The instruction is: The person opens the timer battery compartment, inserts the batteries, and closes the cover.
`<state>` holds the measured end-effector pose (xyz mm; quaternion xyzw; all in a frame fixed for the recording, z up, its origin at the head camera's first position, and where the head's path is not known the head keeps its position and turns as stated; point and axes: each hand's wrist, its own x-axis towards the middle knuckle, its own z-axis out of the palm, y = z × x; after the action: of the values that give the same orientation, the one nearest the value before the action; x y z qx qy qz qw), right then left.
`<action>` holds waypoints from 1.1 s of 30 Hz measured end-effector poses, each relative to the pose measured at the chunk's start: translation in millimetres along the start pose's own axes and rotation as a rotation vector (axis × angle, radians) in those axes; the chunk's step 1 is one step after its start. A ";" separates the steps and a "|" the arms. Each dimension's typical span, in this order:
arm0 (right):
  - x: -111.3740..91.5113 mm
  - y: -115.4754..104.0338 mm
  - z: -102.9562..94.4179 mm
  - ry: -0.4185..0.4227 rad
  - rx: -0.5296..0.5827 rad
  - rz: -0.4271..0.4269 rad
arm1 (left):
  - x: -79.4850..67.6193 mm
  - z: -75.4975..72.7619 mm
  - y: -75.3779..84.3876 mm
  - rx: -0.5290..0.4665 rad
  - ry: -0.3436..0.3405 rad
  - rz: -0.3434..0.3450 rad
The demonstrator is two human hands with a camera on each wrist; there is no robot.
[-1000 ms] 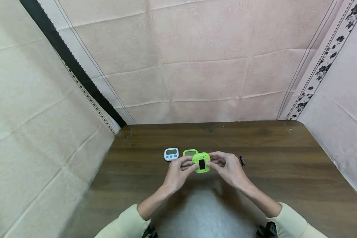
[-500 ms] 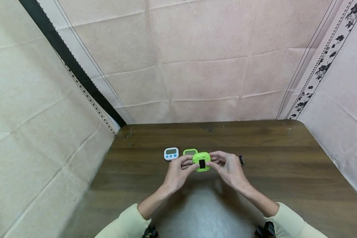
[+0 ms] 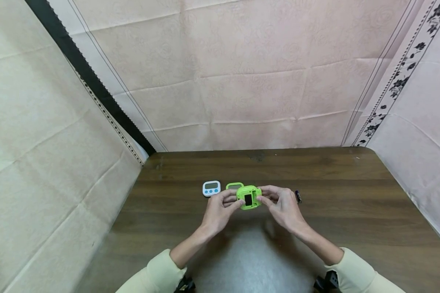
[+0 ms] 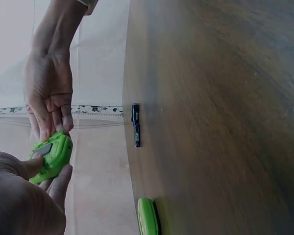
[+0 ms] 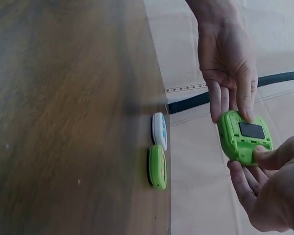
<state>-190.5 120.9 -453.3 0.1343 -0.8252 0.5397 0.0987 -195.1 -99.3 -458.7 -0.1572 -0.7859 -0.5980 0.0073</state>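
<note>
A bright green digital timer (image 3: 249,197) is held above the table, its back with a dark rectangular patch turned toward the head camera. My left hand (image 3: 218,211) pinches its left side, thumb on the back and fingers behind. From the other side my right hand (image 3: 283,208) grips it, the thumb pressing near the edge. A recessed slot beside the dark patch shows on the timer's back (image 5: 242,151) in the right wrist view. Behind it, a second green timer (image 3: 234,186) lies on the table, partly covered. A white timer with blue buttons (image 3: 211,188) lies to its left.
Two small dark batteries (image 4: 136,125) lie end to end on the wooden table (image 3: 337,179), right of my right hand. Pale cloth (image 3: 242,81) hangs behind the table and along both sides.
The held timer has tilted slightly between my hands, and a dark slot now shows right of its dark patch. My right thumb has shifted a little toward the right edge.
</note>
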 end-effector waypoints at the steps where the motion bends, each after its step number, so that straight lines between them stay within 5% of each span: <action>1: 0.5 0.5 -0.8 -0.011 0.009 0.015 | 0.2 -0.4 0.1 0.002 0.002 0.001; 5: 2.8 3.2 -5.2 -0.037 0.083 0.083 | -0.1 -1.8 1.4 0.005 0.004 -0.006; 12: 7.1 9.0 -14.4 0.047 0.319 0.235 | -0.8 -6.1 -3.3 -0.003 0.019 -0.029; 18: 5.1 32.8 -18.1 -0.058 0.319 0.303 | -2.0 -12.6 -8.5 -0.003 0.036 -0.058; 25: -2.3 66.9 -9.0 -0.121 0.231 0.277 | -4.3 -16.5 -10.0 0.007 0.024 -0.087; 33: -9.1 85.7 -1.4 -0.137 -0.210 0.066 | -4.8 -17.9 -11.9 0.008 0.004 -0.102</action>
<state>-210.0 155.9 -529.6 0.1326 -0.8860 0.4427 0.0377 -196.8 -120.2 -465.7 -0.1155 -0.7954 -0.5946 -0.0208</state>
